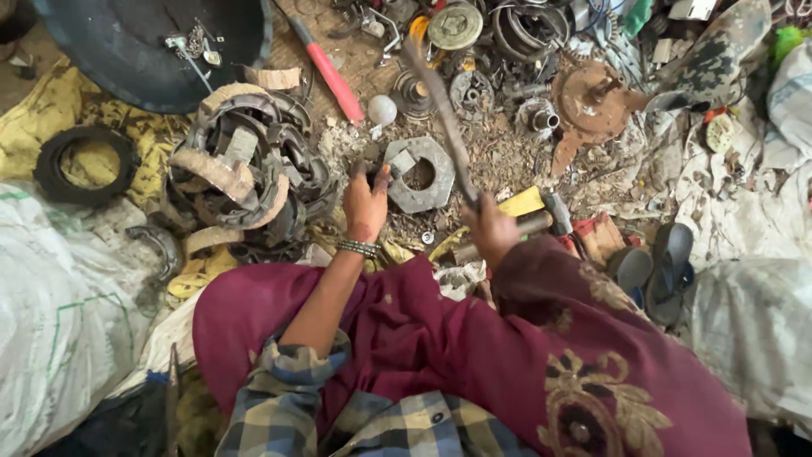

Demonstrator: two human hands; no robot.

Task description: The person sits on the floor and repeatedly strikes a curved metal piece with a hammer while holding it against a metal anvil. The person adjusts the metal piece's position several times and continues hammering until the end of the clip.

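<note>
My left hand [366, 200] reaches down to the ground and holds a small dark piece beside a large grey hexagonal metal nut [420, 173]. A beaded bracelet [358, 248] circles that wrist. My right hand [491, 228] is shut on the handle of a long dark hammer-like tool [439, 110], which is raised and blurred, its far end up near the scrap pile. What sits under the left fingers is partly hidden. A maroon cloth [440, 347] covers my lap.
A pile of curved brake shoes [245, 169] lies to the left. Rusty discs, rings and gears [524, 59] crowd the back. A red-handled tool [334, 76], another hammer [541, 222], sandals [660, 271], white sacks [59, 296] and a black dish [135, 42] surround me.
</note>
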